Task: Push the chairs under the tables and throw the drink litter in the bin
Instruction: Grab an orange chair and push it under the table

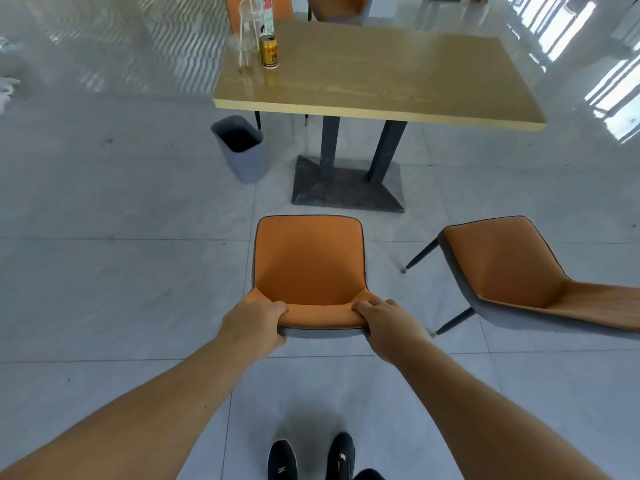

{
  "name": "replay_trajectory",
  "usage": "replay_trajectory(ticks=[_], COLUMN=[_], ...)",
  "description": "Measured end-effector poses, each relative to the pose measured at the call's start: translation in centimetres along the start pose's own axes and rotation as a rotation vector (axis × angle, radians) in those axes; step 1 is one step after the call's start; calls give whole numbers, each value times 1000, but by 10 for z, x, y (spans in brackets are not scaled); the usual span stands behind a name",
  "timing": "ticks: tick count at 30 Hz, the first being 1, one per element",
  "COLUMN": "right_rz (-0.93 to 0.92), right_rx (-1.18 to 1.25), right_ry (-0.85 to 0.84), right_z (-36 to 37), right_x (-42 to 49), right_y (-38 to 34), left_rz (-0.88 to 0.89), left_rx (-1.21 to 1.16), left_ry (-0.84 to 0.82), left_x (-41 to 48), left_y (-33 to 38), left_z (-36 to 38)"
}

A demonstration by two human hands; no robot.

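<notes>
Both hands clamp the top edge of the backrest of the near chair (308,268). The left grip (258,322) wraps the left corner, fingers curled over the orange front and thumb under the grey back; the right grip (388,322) closes on the right corner the same way. The chair's seat runs away from the grips toward the worktop (398,74) and stands clear of it, with bare floor (104,271) between the seat's far edge and the worktop's dark base (346,188).

To the right, a second chair (519,271) stands turned at an angle, also away from the worktop. Left of the base, just by the worktop's near left corner, a grey bin (242,157) stands open on the floor.

On the far left corner of the worktop stands the drink litter: a gold can (269,51), a clear cup (242,46) with a straw beside it, and what looks like a bottle (266,15) behind, though the glare blurs it. Two more chairs (339,6) show beyond the far edge. The person's black shoes (311,459) are at the near edge.
</notes>
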State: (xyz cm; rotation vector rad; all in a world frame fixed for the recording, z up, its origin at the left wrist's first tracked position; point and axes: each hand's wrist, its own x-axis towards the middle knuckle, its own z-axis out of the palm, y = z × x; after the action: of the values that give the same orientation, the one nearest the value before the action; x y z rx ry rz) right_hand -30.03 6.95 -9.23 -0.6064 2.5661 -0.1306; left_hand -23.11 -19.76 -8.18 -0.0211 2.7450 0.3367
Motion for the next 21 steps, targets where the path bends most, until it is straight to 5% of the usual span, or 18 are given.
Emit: replay_trajectory(ticks=[21], right_rz=[23], right_rx=[49], right_ry=[10], right_z=[-157], right_x=[269], right_y=[54], left_rz=[-40], left_rx=[-19], left_ry=[-36], left_x=[284], left_y=[-50], left_z=[-135])
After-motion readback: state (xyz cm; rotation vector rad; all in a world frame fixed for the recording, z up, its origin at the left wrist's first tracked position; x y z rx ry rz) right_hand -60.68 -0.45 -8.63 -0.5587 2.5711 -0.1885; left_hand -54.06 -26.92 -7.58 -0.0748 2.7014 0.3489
